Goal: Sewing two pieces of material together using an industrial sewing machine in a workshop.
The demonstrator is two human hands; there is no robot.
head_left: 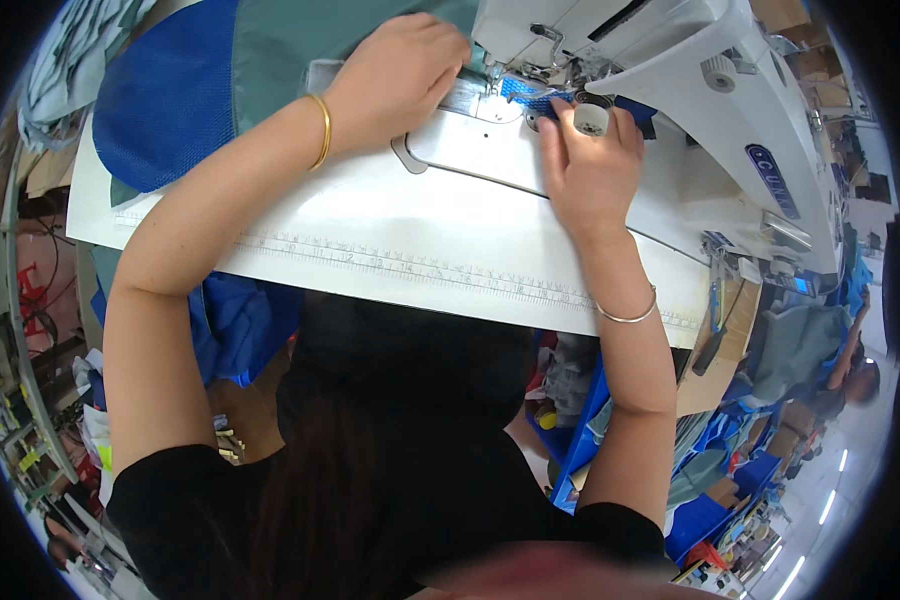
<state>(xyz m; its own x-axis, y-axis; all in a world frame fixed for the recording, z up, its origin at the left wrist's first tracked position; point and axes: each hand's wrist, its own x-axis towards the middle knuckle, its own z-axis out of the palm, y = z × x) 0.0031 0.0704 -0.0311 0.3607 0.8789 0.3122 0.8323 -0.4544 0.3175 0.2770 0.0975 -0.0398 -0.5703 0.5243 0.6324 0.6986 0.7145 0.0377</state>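
- Lying left of my left hand [395, 75], the fabric [290, 45] probably spreads out to avoid dragging; it looks dull green with a rounded blue panel [170, 100].
- That hand's fingers curl over it, likely steadying; I can't tell whether they pinch.
- My right hand [598, 175], fingers parted, touches a blue strip [530, 93], presumably guiding.

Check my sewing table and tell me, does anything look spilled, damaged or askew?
Nothing stands out as spilled or damaged. Your left hand is on the green fabric, your right hand is at the blue fabric by the sewing machine, and the ruler scale looks intact; its curve is probably fisheye distortion.
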